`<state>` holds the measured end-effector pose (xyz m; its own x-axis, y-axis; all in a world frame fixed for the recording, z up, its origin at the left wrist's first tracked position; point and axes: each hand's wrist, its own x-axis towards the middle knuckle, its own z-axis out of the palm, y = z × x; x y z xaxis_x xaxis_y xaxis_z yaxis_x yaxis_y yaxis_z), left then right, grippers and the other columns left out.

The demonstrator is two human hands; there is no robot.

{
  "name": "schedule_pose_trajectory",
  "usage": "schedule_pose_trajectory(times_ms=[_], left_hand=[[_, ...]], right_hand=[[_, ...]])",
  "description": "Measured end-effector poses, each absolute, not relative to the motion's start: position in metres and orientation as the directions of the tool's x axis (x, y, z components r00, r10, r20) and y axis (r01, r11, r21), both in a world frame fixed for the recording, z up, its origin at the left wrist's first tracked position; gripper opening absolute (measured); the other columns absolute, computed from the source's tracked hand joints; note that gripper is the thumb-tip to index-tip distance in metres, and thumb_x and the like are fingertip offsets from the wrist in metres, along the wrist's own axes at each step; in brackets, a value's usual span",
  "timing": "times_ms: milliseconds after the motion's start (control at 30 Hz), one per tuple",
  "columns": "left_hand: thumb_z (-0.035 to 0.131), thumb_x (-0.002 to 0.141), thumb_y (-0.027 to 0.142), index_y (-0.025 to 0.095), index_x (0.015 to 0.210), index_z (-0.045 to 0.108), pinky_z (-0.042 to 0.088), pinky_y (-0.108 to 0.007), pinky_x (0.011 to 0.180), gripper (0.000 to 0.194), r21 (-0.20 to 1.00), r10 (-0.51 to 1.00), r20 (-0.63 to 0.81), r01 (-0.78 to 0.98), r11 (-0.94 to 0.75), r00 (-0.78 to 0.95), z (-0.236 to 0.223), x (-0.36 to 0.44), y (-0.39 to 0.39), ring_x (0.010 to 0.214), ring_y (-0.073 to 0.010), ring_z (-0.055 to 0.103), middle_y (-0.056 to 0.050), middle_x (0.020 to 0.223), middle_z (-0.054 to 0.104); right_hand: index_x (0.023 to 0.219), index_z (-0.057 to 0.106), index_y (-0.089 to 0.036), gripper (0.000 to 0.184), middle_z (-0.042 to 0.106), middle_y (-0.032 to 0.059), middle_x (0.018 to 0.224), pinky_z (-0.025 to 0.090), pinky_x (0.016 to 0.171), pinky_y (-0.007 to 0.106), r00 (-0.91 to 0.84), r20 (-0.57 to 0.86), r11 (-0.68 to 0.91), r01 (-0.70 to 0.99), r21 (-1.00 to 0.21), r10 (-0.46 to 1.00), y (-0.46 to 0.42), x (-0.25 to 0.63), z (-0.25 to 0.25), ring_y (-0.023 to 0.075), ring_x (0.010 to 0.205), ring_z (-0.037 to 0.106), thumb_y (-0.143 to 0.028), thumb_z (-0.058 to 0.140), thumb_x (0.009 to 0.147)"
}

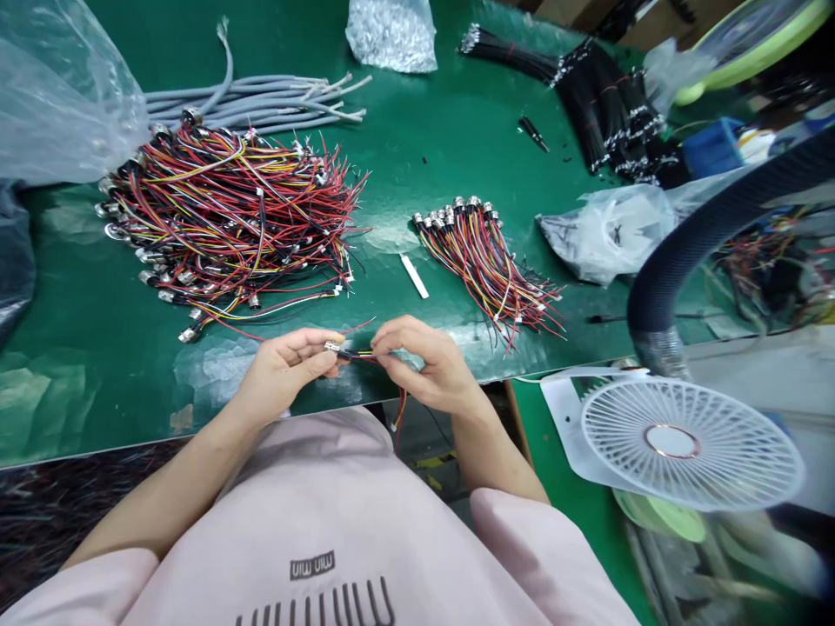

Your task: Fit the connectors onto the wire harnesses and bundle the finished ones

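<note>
At the table's front edge, my left hand [290,369] pinches the metal end of a wired connector [334,348] between thumb and fingers. My right hand [424,361] closes on the connector's coloured wires just to the right of it. The wire ends hang below that hand, past the table edge. Beyond my left hand lies a large pile of similar wired connectors [241,217] in red, black, yellow and white. A smaller, neater bundle of wired connectors [483,261] lies beyond my right hand. Between the two groups rests a small white stick [413,276].
Grey cables [261,97] lie behind the large pile, by a clear plastic bag [65,96]. A bag of small parts [391,35] and black cable bundles [587,96] sit farther back. At right, a white fan [691,442] and a thick black hose [691,226] stand close.
</note>
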<state>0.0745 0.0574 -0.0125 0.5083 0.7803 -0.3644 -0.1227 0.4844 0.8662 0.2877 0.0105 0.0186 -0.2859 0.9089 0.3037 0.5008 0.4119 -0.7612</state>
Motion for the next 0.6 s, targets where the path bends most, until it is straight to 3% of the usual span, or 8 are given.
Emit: schedule_pose_trajectory(times_ms=[267,433,600], left_hand=[[0.078,0.072,0.032,0.017,0.1,0.074,0.054,-0.025,0.07,0.032,0.887,0.785,-0.326,-0.117,0.446,0.526,-0.014,0.075,0.056,0.069,-0.0138,0.067,-0.004,0.08,0.073],[0.078,0.072,0.032,0.017,0.099,0.074,0.053,-0.025,0.071,0.032,0.908,0.796,-0.296,-0.104,0.406,0.528,-0.011,0.077,0.056,0.07,-0.014,0.066,-0.004,0.079,0.073],[0.08,0.07,0.031,0.015,0.096,0.073,0.054,-0.025,0.071,0.032,0.903,0.795,-0.301,-0.112,0.416,0.526,-0.008,0.079,0.056,0.069,-0.0139,0.067,-0.004,0.079,0.074]], right_hand=[[0.08,0.06,-0.016,0.011,0.059,-0.0035,0.065,0.042,0.055,0.017,-0.234,0.112,0.214,0.479,-0.851,0.966,0.008,0.281,0.017,0.0059,0.056,0.052,-0.016,0.054,0.089],[0.081,0.064,-0.016,0.009,0.065,0.0015,0.078,0.047,0.061,0.02,-0.234,0.172,0.266,0.469,-0.842,0.957,0.009,0.28,0.016,0.0085,0.066,0.058,-0.013,0.057,0.086],[0.081,0.062,-0.018,0.012,0.066,0.0044,0.087,0.052,0.074,0.025,-0.224,0.312,0.384,0.536,-0.752,0.923,0.009,0.274,0.013,0.013,0.084,0.063,-0.008,0.056,0.082]])
